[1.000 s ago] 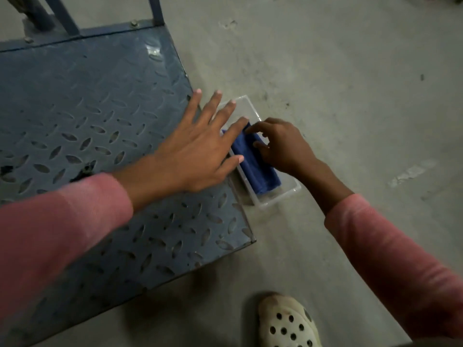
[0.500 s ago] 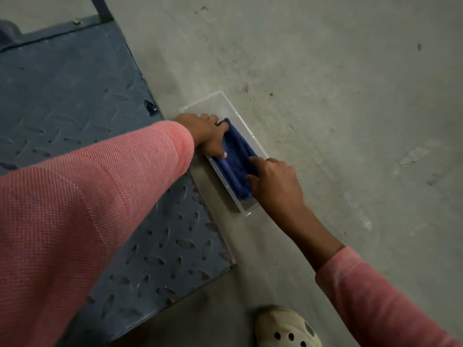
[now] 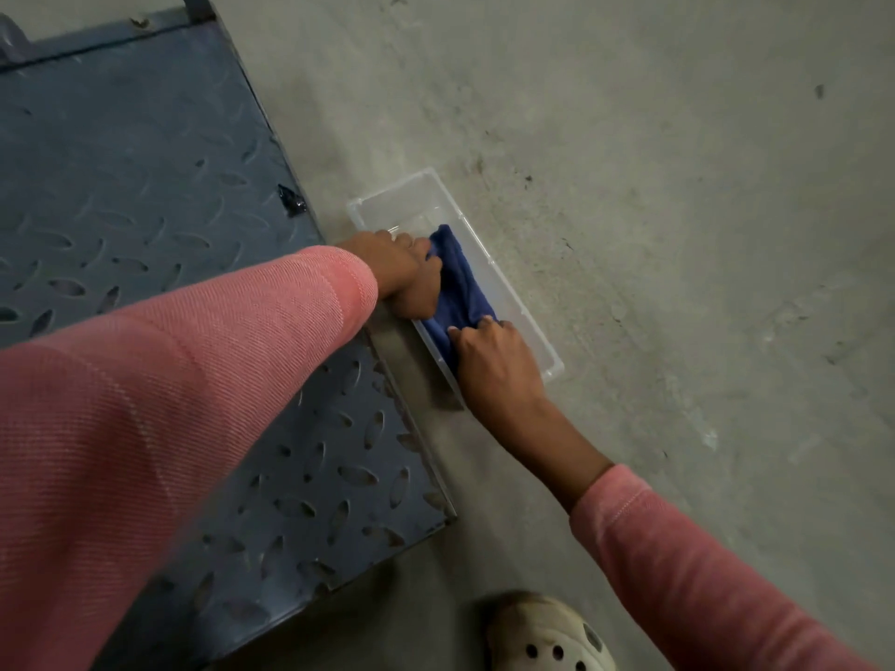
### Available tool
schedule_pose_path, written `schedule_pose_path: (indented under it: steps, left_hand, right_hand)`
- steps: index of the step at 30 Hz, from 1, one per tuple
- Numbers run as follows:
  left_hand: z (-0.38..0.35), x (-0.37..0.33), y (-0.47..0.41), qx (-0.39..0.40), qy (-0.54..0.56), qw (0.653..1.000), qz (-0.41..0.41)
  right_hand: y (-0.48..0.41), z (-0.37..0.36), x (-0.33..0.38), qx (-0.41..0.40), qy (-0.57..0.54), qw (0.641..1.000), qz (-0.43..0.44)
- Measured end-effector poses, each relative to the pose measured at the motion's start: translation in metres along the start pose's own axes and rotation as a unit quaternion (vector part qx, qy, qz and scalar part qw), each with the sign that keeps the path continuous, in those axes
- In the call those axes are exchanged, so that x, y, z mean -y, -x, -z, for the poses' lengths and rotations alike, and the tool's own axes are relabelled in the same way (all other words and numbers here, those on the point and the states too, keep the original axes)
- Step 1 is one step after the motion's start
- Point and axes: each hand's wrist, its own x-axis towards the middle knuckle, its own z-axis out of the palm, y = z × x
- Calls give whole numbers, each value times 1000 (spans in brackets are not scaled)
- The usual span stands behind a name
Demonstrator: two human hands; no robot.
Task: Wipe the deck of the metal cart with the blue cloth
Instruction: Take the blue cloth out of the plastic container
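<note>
The blue cloth lies bunched inside a clear plastic box on the concrete floor, right beside the cart. My left hand grips the cloth's far end, fingers curled round it. At the near end, my right hand pinches the cloth with curled fingers. The cart's blue-grey tread-plate deck fills the left of the view; my left sleeve crosses over its near part.
The cart's handle posts rise at the top left edge. A dark chip or speck sits on the deck near its right edge. My foot in a white perforated clog stands on the floor at the bottom. Bare concrete spreads to the right.
My left hand went from flat over the deck edge into the box and closed on the cloth. My right hand shifted to the cloth's near end. The view swung right.
</note>
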Motion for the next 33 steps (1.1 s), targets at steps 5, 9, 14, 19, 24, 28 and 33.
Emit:
schedule_pose_path:
  steps: [5, 9, 14, 19, 24, 28, 33]
  left_hand:
    - [13, -3, 24, 19, 23, 1000, -8]
    - [32, -6, 55, -5, 44, 999, -24]
    - [71, 12, 116, -115, 107, 987, -33]
    - [75, 63, 202, -149, 220, 963, -39]
    - [33, 98, 261, -141, 307, 941, 0]
    - [-14, 88, 277, -139, 313, 939, 30]
    - [-70, 71, 285, -168, 246, 950, 93]
  right_hand:
    - [5, 8, -2, -29, -5, 999, 11]
    - [12, 11, -15, -62, -39, 997, 31]
    - [44, 51, -26, -295, -103, 946, 85]
    - [84, 115, -3, -381, -179, 896, 142]
    - [110, 126, 54, -359, -206, 886, 210]
    - [111, 99, 83, -297, -164, 912, 231]
    - [115, 102, 88, -287, -149, 931, 172]
